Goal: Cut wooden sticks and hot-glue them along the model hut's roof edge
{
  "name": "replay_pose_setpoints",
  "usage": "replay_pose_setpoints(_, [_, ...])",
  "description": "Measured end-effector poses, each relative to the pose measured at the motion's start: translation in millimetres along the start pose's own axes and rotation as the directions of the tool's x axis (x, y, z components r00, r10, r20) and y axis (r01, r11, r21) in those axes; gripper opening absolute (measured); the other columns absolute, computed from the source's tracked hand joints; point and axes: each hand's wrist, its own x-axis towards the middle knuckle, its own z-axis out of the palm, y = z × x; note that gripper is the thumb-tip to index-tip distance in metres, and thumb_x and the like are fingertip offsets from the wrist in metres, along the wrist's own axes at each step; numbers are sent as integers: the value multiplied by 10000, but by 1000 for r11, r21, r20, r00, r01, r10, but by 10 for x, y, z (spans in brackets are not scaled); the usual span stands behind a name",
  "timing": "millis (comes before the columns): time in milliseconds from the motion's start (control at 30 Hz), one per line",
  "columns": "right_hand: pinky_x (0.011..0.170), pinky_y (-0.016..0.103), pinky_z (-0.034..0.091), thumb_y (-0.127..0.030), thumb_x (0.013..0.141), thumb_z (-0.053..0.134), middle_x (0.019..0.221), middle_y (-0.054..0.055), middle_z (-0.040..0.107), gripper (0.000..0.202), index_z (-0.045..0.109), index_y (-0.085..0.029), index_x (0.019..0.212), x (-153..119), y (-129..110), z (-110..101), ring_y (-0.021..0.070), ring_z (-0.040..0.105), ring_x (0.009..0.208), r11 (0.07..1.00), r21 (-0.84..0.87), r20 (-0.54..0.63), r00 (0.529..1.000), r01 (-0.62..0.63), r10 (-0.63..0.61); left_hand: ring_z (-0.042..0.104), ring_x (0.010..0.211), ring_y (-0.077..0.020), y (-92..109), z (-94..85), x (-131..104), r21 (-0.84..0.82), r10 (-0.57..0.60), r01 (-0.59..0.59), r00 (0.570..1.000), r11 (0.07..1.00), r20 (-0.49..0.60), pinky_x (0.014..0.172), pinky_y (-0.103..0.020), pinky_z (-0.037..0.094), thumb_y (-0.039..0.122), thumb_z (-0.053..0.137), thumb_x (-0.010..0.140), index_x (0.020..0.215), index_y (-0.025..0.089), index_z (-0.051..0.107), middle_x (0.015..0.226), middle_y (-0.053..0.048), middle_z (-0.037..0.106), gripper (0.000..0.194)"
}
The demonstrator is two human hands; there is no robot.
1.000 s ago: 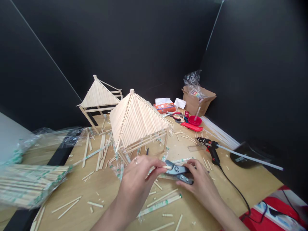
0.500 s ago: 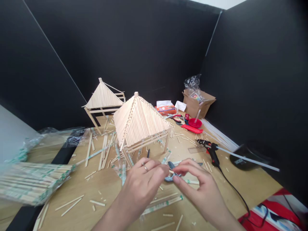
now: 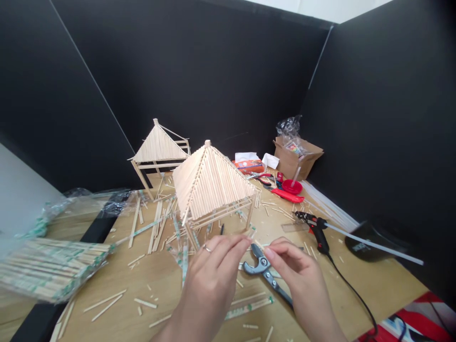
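Note:
A short piece of wooden stick is held level between my two hands. My right hand pinches its right end between thumb and fingertips. The fingers of my left hand, which wears a ring, are closed at the other end, and the fingertips are partly hidden. Below the hands lies a pair of grey pruning shears with its jaws apart. Just beyond stands a model pavilion with a pyramid roof of wooden sticks. Behind it to the left is a second model pavilion.
A black glue gun with a long glue stick rests at the right, its cord trailing forward. Wrapped chopsticks lie at left. Cut sticks litter the table. A red utility knife and a cardboard box are farther back.
My fingertips have moved a little apart, showing more of the stick between them. The pruning shears show more fully below. The whole view has shifted slightly.

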Motion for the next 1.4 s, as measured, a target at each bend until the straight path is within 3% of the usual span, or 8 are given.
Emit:
replay_pose_setpoints(567, [748, 303, 458, -427, 854, 653, 776, 37, 638, 281, 713, -184, 727, 33, -79, 72, 193, 607, 794, 997, -70, 155, 987, -30, 40, 709, 887, -200, 39, 105, -50, 86, 19, -17, 999, 996, -29, 736, -302, 581, 148, 613, 909, 1163, 140, 622, 1014, -97, 733, 254])
replay_pose_setpoints(733, [803, 317, 484, -510, 865, 600, 886, 61, 692, 346, 745, -197, 880, 53, 8, -196, 229, 639, 880, 983, -165, 102, 990, -75, 93, 701, 841, -177, -5, 48, -11, -27, -44, 43, 999, 999, -26, 702, -275, 586, 186, 657, 885, 1117, 175, 653, 972, -78, 723, 232])
replay_pose_setpoints(833, [821, 381, 484, -639, 817, 558, 928, 91, 703, 475, 702, -195, 909, 86, 296, -686, 272, 637, 879, 884, -428, -224, 970, -187, 97, 700, 818, -165, -20, -53, 45, -111, -85, 82, 996, 990, -22, 667, -245, 592, 173, 676, 866, 1074, 182, 672, 956, -74, 710, 208])
replay_pose_setpoints(900, [836, 446, 469, -690, 794, 521, 990, 125, 689, 538, 674, -198, 947, 155, 544, -1062, 321, 627, 920, 666, -683, -402, 916, -301, 2, 698, 814, -157, -16, -158, 81, -134, -96, 93, 995, 987, -14, 673, -233, 596, 163, 677, 863, 1068, 181, 680, 965, -73, 703, 206])
replay_pose_setpoints(933, [865, 480, 459, -717, 771, 508, 1036, 169, 673, 612, 668, -168, 990, 209, 661, -1232, 358, 617, 978, 557, -758, -441, 896, -340, -52, 696, 824, -155, -13, -224, 93, -124, -97, 96, 995, 988, -7, 684, -229, 597, 165, 672, 866, 1080, 183, 680, 978, -72, 700, 214])
replay_pose_setpoints(1033, [907, 502, 447, -716, 736, 512, 1144, 251, 638, 746, 656, -81, 1099, 446, 915, -1579, 412, 582, 1098, 522, -781, -429, 902, -344, -47, 682, 860, -159, -35, -476, 81, -43, -136, 135, 990, 990, -27, 679, -228, 597, 206, 653, 883, 1094, 229, 687, 1042, -54, 686, 215])
replay_pose_setpoints(1233, [581, 420, 480, -676, 651, 608, 583, 95, 678, 530, 721, -178, 792, 914, 973, -1682, 355, 655, 626, 614, -714, -364, 928, -336, 83, 643, 859, -174, -269, -1023, -81, 135, -232, 254, 959, 958, -161, 574, -233, 554, 383, 723, 813, 1053, 343, 732, 1198, 4, 632, 244])
replay_pose_setpoints(1400, [513, 369, 441, -692, 733, 553, 504, 53, 612, 515, 676, -192, 739, 788, 654, -1419, 268, 581, 517, 712, -634, -380, 924, -302, 54, 652, 932, -178, -413, -1108, -46, 110, -270, 283, 956, 953, -115, 578, -207, 567, 389, 706, 832, 1070, 343, 723, 1181, -4, 645, 242])
